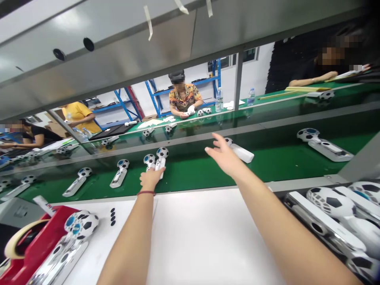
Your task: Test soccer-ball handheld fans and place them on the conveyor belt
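Note:
My left hand (150, 179) reaches onto the green belt, its fingers closed over the handle of a white device with a soccer-ball head (149, 159). A second white soccer-ball device (161, 162) lies right beside it, against my thumb. My right hand (223, 156) is stretched out above the belt with its fingers apart and nothing in them. Just behind and to the right of that hand lies another soccer-ball device (242, 152), its ball partly hidden by my fingers.
More soccer-ball devices (118, 174) lie along the green belt (190, 174). At left on the white table (202, 237) are a red tape dispenser (38, 241), stacked devices (81, 223) and black dots (113, 217). A tray of devices (329, 202) stands at right. Co-workers (185, 97) sit opposite, below a metal shelf (166, 51).

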A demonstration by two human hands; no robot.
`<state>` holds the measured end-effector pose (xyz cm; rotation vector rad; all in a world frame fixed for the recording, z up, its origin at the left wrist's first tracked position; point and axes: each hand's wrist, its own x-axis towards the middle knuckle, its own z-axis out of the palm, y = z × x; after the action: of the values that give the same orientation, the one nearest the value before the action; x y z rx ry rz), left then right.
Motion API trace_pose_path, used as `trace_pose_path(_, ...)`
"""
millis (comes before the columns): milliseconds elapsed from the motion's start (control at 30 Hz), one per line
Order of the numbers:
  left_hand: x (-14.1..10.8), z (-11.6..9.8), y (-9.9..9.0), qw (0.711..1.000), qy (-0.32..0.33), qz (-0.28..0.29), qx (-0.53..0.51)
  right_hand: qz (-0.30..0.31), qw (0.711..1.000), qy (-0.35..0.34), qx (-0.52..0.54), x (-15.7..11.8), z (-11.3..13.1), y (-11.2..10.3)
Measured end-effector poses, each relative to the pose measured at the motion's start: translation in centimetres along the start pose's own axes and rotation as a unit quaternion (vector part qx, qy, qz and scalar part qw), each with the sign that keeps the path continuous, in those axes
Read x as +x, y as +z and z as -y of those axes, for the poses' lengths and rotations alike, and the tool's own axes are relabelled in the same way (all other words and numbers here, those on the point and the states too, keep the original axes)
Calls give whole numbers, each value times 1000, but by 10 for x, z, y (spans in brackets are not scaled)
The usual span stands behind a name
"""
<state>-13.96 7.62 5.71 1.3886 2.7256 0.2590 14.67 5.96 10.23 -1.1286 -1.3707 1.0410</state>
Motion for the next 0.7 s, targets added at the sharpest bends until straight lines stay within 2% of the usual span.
trace_pose_path(100,-47,-34,-6,997,47,-24,-50,27,995,79,60,-1,-10,18)
trace_pose_path(200,-103,-64,-21,973,160,-104,-130,69,973,136,173,-9,-2,30)
trace_pose_path(300,-151,-81,-38,930,242,-194,-195,65,933,90,341,-21,22,33)
trace_pose_path(400,-181,-83,-53,881,296,-248,-275,25,899,43,434,-33,47,28)
trace_pose_path(467,-192,-76,-63,856,327,-247,-317,30,899,35,436,-41,59,23)
trace_pose_path(567,-201,-62,-75,822,362,-203,-391,52,908,23,414,-50,70,18)
trace_pose_path(700,-203,-48,-83,752,346,-139,-544,115,913,16,392,-60,74,22)
